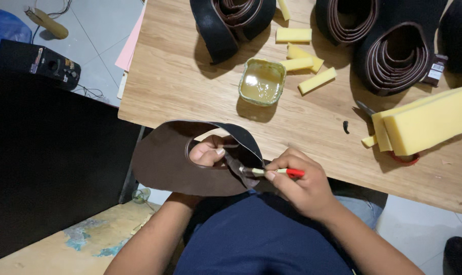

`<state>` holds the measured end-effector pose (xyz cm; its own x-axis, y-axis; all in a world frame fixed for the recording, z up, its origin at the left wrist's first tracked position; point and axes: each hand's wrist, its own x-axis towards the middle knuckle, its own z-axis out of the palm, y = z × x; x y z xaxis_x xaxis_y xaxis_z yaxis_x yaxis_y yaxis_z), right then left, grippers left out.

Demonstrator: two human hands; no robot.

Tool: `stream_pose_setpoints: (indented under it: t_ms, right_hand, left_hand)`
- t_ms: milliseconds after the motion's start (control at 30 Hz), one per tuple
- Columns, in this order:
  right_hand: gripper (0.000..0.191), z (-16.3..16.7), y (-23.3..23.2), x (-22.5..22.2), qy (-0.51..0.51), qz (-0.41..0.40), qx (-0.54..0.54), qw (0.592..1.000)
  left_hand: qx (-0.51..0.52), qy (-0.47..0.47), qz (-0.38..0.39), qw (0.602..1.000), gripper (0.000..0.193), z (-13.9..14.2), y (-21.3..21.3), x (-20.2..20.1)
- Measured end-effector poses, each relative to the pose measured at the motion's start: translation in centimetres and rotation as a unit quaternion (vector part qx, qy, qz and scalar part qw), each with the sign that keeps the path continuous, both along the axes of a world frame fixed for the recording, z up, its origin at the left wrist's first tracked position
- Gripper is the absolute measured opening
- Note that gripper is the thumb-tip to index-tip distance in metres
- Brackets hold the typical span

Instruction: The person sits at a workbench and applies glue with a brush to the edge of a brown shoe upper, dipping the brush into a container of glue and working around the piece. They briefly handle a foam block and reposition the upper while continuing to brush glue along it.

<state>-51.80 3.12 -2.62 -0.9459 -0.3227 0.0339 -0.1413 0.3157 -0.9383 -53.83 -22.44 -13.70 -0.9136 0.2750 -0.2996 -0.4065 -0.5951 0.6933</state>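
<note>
Curved dark brown leather shoe-upper piece (pixel 165 163), dull side up. Left hand (pixel 208 153) pokes through its opening, fingers curled gripping it; right hand (pixel 299 186) pinches a small red-handled brush (pixel 271 172) against the edge.

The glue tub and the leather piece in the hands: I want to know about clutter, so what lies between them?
Head view: only bare wooden table lies between the glue tub and the brown leather piece.

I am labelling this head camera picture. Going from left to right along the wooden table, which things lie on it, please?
Pink sheets at the table's edge → black rolled strip → small tub of glue → small yellow foam pieces → brown rolled strips → big yellow foam block.
</note>
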Motion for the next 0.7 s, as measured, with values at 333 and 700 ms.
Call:
stream_pose_setpoints:
  t_ms: [333, 700]
  right_hand:
    - [0.008, -2.0, 3.3, 0.3, -0.186, -0.113, -0.41, 0.886]
    - [0.013, -1.2, -0.4, -1.4, 0.049, -0.105, -0.009, 0.993]
  left_hand:
    - [-0.046, -0.155, 0.062, 0.985, 0.005, 0.1, 0.5, 0.3]
    - [-0.111, -0.079, 0.119, 0.984, 0.014, -1.0, 2.4, 0.4]
